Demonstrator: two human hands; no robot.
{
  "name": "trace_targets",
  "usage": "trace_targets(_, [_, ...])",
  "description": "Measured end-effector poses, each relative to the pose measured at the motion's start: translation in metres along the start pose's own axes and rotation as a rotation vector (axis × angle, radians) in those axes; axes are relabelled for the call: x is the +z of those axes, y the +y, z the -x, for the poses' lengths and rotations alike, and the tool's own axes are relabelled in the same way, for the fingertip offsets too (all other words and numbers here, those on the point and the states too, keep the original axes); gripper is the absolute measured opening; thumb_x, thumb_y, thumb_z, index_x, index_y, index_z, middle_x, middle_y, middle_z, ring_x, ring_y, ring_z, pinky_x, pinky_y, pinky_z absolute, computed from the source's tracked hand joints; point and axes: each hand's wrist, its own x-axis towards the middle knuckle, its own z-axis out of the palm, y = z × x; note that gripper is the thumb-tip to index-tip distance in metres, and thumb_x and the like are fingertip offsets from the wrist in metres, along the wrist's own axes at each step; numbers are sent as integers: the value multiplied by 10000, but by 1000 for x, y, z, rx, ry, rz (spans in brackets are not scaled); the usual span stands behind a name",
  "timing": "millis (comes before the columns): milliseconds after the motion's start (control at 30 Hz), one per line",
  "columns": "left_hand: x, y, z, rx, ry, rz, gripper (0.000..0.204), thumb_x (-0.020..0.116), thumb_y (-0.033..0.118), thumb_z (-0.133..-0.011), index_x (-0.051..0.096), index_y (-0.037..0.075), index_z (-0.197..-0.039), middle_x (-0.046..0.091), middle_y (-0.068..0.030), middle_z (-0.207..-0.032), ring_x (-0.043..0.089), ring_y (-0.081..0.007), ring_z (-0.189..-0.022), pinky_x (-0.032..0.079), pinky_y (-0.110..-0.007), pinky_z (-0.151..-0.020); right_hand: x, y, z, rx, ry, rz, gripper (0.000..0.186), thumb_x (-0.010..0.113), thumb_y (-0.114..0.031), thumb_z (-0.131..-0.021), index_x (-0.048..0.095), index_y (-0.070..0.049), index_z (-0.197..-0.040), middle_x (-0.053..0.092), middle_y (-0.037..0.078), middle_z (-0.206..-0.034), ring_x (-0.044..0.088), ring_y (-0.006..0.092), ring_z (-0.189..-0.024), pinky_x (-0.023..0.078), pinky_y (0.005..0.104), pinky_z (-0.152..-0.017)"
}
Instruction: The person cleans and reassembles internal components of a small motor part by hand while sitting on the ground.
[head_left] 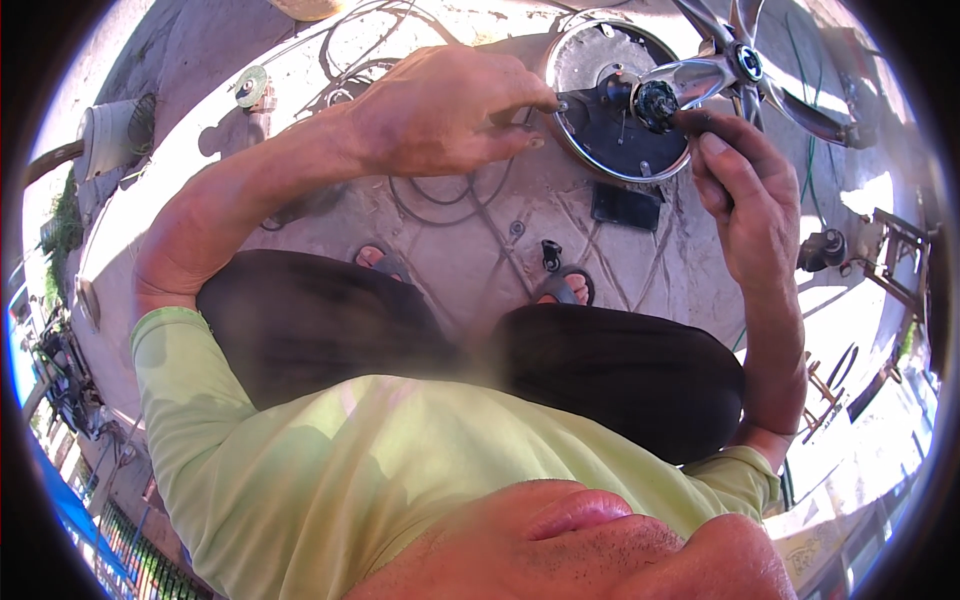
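Observation:
A round seat-like disc (pixel 590 60) with a bright metal rim and dark face lies in front of me. At its middle is a blackened, greasy-looking round end (pixel 656 104) of a post. A shiny star-shaped base (pixel 705 78) with several legs lies against it at the right. My left hand (pixel 455 110) is at the disc's left rim, index finger and thumb apart, nothing visible between them. My right hand (pixel 745 180) is closed at the disc's right side. Its index fingertip reaches the greasy end, and the thumb presses toward that finger; whatever they pinch is hidden.
A dark flat phone-like object (pixel 625 207) lies just below the disc. Cables (pixel 440 200) loop across the floor on the left. An angle grinder (pixel 255 92) lies farther left, a bucket (pixel 103 140) beyond it. A metal frame (pixel 895 265) stands at the right.

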Motion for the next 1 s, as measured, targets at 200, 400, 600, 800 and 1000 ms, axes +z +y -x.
trace_targets(200, [1, -1, -1, 10, 0, -9, 363, 786, 121, -857, 699, 76, -1207, 666, -94, -882, 611, -211, -661, 505, -368, -656, -3, -1, 1, 22, -45, 101, 321, 552, -105, -1013, 654, 65, -1266, 549, -7, -834, 394, 31, -649, 292, 175, -562])
trace_targets(400, [0, 0, 0, -14, -22, 9, 380, 786, 112, -855, 694, 76, -1222, 669, -90, -890, 615, -203, -665, 508, -363, -657, 0, -1, -1, 9, 7, 0, 262, 598, -113, -1001, 720, 7, -1199, 560, -21, -752, 414, 29, -625, 313, 187, -573])
trace_targets(600, [1, 4, -7, 0, -15, 36, 404, 780, 94, -856, 691, 90, -1250, 667, -86, -902, 606, -199, -683, 506, -350, -656, -1, 1, 0, -15, 11, 60, 268, 598, -111, -998, 721, 13, -1202, 561, -30, -743, 424, 25, -627, 318, 188, -570])
trace_targets(800, [-3, 16, -15, -33, 0, 104, 457, 782, 91, -852, 685, 111, -1298, 658, -54, -894, 590, -189, -699, 504, -338, -665, 1, -6, 3, -40, 4, 212, 258, 588, -86, -997, 735, 1, -1191, 563, -60, -735, 426, 7, -640, 316, 184, -574])
trace_targets(1000, [-3, 31, -34, -5, 191, 153, 574, 787, 132, -869, 581, 104, -1404, 676, -80, -1008, 622, -236, -803, 525, -368, -736, -6, 0, 2, -91, -51, 241, 329, 538, -117, -1016, 672, 54, -1263, 550, -23, -808, 400, 22, -653, 290, 176, -575])
